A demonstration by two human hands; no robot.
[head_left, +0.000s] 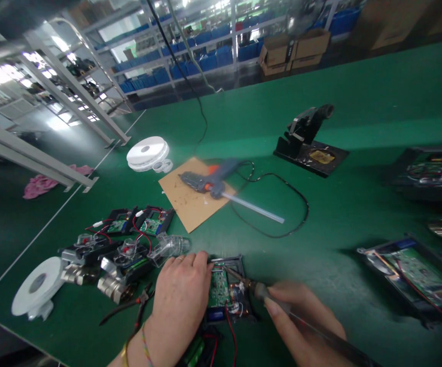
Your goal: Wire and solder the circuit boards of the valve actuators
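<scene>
My right hand (305, 321) is closed around a soldering iron (261, 291), whose tip points left over a green circuit board (218, 289). That board sits in an open black housing (248, 306) with red wires running from its lower side. Against the housing's left edge, my left hand (184, 288) grips it with bent fingers; their tips are partly hidden. Just left of this hand lie pliers (141, 305) with dark handles and a clear plastic part (170, 246). Beneath my left wrist, a green-and-black piece (195, 352) is partly covered.
A glue gun (215, 181) with a glue stick lies on a cardboard sheet (190, 214), its cable looping right. A soldering iron stand (301, 137) is farther back. Several metal-fitted assemblies (119, 270) and white reels (39, 285) are left; more open housings (415, 275) are right.
</scene>
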